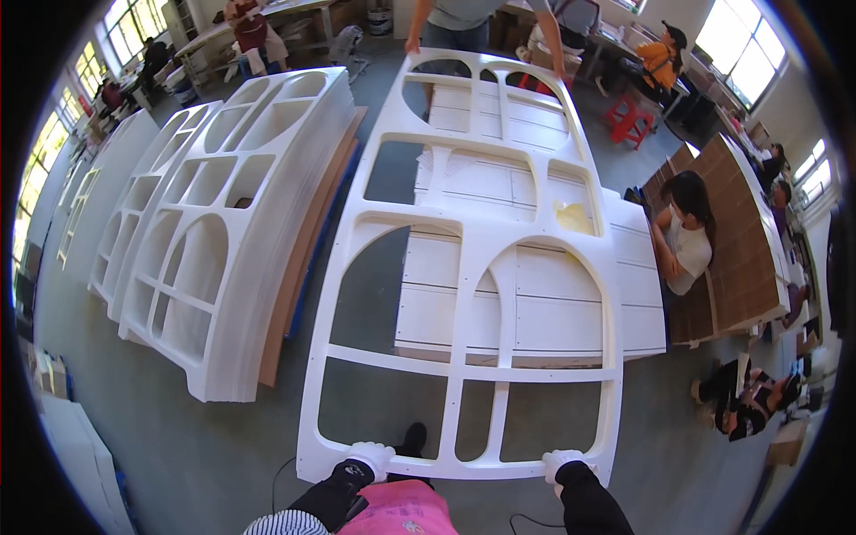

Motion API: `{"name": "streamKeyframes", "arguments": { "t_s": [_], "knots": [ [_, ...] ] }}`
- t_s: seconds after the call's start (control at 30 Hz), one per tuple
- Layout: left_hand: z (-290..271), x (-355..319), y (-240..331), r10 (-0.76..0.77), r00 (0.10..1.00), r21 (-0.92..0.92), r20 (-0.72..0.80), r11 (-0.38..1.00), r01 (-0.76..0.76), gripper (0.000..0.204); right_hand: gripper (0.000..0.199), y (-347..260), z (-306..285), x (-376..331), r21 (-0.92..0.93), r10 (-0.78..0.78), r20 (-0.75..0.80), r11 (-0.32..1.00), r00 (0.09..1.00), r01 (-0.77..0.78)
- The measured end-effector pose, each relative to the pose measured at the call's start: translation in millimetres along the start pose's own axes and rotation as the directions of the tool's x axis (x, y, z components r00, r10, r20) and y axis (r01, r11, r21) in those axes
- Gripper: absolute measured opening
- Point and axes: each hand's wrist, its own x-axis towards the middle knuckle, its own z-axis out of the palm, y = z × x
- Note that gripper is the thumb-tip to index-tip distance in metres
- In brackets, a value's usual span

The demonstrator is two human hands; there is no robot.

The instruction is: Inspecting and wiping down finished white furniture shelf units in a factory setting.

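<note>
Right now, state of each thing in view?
White cut-out frame panel: lifted flat, held at both ends.
Left hand: gloved, gripping the near edge.
Right hand: gloved, gripping the near edge.
Co-worker's hands: holding the far end.
Stack of frame panels: lying flat on the floor.
White slatted panels: lying flat under the frame.

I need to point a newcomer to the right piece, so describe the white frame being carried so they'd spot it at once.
In the middle of the grey floor, right of the stacked frames, one white frame hangs level over a pile of panels. The left hand and right hand hold its near edge, another person its far edge. Unlike the stack, it is single and lifted.
</note>
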Motion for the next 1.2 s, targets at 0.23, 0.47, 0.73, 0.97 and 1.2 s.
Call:
{"name": "streamKeyframes", "arguments": {
  "t_s": [0.23, 0.47, 0.73, 0.97, 1.2],
  "knots": [
    [-11, -53, -19, 0.03, 0.998, 0.011, -0.063, 1.0, -0.029, 0.03, 0.034, -19, -18, -80, -0.062, -0.02, 0.024, 0.998, 0.999, 0.022],
    [-7, -103, -81, 0.059, 0.989, 0.06, -0.135, 0.997, -0.051, 0.03, 0.035, -92, -31, -167, -0.111, -0.057, -0.031, 0.992, 0.998, 0.053],
    [8, -185, -182, 0.219, 0.901, 0.136, -0.375, 0.974, -0.18, 0.02, 0.039, -216, -14, -227, -0.208, 0.023, -0.098, 0.977, 0.995, -0.044],
    [32, -279, -314, 0.073, 0.863, 0.119, -0.5, 0.993, -0.015, 0.022, 0.047, -360, -8, -250, -0.174, -0.131, -0.181, 0.98, 0.975, 0.1],
    [65, -358, -485, -0.094, 0.873, 0.081, -0.478, 0.985, 0.15, 0.021, 0.05, -552, -29, -233, -0.159, -0.184, -0.121, 0.974, 0.976, 0.164]
  ]
}}
